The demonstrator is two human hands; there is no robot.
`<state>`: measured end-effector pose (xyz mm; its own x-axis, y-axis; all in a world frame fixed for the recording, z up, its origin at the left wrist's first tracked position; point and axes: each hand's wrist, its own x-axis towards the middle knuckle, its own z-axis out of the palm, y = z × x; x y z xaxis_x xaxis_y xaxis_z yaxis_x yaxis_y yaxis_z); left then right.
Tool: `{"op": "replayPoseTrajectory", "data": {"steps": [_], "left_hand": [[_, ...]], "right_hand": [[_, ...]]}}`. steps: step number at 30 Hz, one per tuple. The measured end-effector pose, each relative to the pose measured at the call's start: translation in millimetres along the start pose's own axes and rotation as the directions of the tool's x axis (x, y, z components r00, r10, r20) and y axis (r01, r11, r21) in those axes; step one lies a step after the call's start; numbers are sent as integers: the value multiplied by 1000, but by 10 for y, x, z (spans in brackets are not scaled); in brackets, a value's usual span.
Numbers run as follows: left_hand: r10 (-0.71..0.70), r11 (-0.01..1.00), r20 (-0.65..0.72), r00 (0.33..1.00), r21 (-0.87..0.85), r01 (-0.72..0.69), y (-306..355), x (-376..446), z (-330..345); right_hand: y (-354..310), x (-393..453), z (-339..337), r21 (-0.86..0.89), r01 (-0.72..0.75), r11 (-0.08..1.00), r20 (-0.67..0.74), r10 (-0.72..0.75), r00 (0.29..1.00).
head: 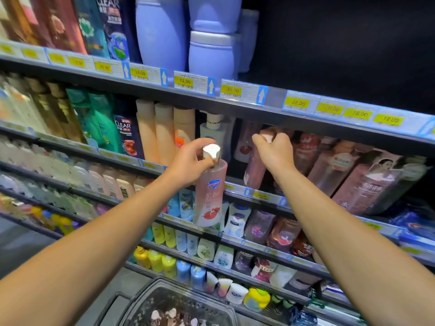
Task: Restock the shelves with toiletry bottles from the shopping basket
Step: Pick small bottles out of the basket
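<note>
Two forearms in view, both bare from the lower frame edge up to the wrists — no sleeve, cuff or glove on either. Left hand (pixel 191 164) bare: no ring, watch or strap seen at the wrist. Right hand (pixel 274 150) likewise bare — no band or jewellery visible. Fingernails on both too small and blurred to report. Upper arms, torso and clothing lie outside the frame.

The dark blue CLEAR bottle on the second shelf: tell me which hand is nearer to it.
Left. The left hand, holding a pink Safeguard pump bottle by its top, is just right of the CLEAR bottle. The right hand, on another pink bottle, is farther right.
</note>
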<state>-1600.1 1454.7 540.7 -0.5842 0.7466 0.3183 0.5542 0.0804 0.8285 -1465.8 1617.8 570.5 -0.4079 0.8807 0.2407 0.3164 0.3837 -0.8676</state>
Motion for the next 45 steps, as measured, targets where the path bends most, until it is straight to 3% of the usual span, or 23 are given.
{"op": "replayPoseTrajectory", "data": {"steps": [4, 9, 15, 21, 25, 34, 40, 45], "left_hand": [[-30, 999, 3, 1000, -31, 30, -66, 42, 12], [-44, 998, 2, 999, -55, 44, -96, 71, 48], [-37, 999, 14, 999, -26, 37, -106, 94, 131], [-32, 999, 13, 999, -12, 32, -115, 126, 177], [-20, 1000, 27, 999, -20, 21, -92, 118, 201], [-20, 1000, 45, 999, -17, 20, -46, 125, 218], [-22, 1000, 59, 998, -19, 23, -69, 126, 236], [7, 1000, 69, 998, 6, -8, -28, 126, 234]], "right_hand": [[166, 108, 50, -29, -153, 988, 136, 156, 978], [427, 136, -20, -161, -62, 985, 181, 92, 979], [552, 23, 12, -227, -4, 974, -21, -1, 1000], [664, -35, 59, -302, 14, 953, -21, -21, 1000], [690, -98, 65, -368, 5, 930, -154, -66, 986], [756, -155, 3, -377, 90, 922, -140, -153, 978], [728, -159, 49, -317, 22, 948, -130, -66, 989], [748, -183, 86, -318, 19, 948, -203, -87, 975]]}}
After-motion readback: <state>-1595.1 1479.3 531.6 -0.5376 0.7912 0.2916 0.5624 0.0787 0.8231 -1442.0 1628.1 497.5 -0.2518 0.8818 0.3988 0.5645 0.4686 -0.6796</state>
